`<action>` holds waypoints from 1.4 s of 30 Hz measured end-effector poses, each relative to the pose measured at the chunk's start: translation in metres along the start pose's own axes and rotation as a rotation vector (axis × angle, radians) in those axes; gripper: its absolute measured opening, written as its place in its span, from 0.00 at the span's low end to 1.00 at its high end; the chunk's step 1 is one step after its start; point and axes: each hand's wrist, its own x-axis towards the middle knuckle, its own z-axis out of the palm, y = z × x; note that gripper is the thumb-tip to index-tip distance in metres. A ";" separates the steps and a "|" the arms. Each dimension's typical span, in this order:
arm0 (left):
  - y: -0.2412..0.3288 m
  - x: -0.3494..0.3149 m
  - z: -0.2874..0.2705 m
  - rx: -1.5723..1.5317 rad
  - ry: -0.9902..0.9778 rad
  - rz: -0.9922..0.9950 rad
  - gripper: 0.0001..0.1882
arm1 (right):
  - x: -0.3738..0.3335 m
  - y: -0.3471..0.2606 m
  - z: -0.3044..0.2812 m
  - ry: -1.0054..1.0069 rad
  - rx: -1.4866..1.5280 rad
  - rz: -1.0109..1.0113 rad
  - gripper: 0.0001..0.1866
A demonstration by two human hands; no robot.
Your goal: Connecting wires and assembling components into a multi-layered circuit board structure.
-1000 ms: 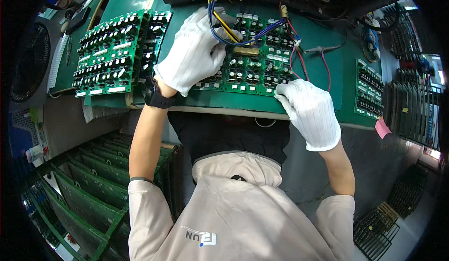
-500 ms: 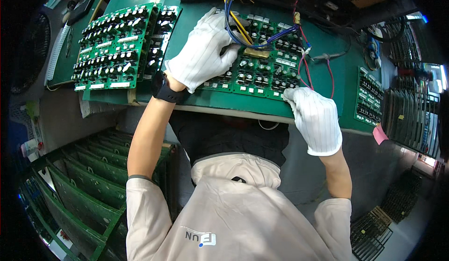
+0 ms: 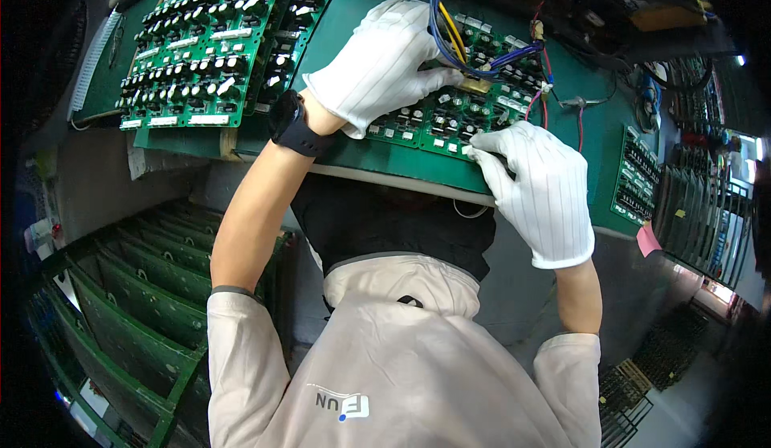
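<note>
A green circuit board panel (image 3: 446, 119) crowded with black and white components lies on the green bench top in front of me. My left hand (image 3: 381, 67), in a white striped glove, rests over its left side, thumb apart from the fingers. The thumb tip touches or nearly touches a tan block (image 3: 475, 85) on the panel. Blue and yellow wires (image 3: 450, 34) loop past these fingers and partly cover them. At the panel's near edge my gloved right hand (image 3: 538, 187) pinches with thumb and forefinger by a small white connector; what lies between the tips is hidden.
Stacked circuit boards (image 3: 189, 63) stand at the left of the bench. Another board (image 3: 634, 175) lies at the right, near a pink slip (image 3: 647, 240). Dark equipment with trailing cables (image 3: 626, 14) runs along the back. Green racks (image 3: 136, 303) stand below left.
The whole view has shifted and turned slightly. My right hand has moved left along the panel's near edge. My left hand stays over the panel, its thumb now nearer the tan block.
</note>
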 end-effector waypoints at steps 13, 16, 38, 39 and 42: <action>-0.005 -0.004 0.002 -0.040 0.034 0.018 0.22 | 0.011 -0.007 0.009 -0.095 -0.046 0.036 0.05; -0.007 -0.006 0.002 -0.060 0.027 0.017 0.19 | 0.013 -0.011 0.010 -0.109 -0.109 0.035 0.05; -0.021 0.007 -0.009 -0.039 0.115 0.059 0.14 | 0.038 -0.030 0.010 -0.161 -0.321 0.015 0.06; -0.017 0.013 -0.017 -0.052 0.097 0.061 0.13 | 0.040 -0.032 0.003 -0.147 -0.308 0.015 0.06; -0.012 0.012 -0.011 -0.096 0.019 0.014 0.15 | 0.019 -0.015 0.009 -0.069 -0.369 -0.077 0.04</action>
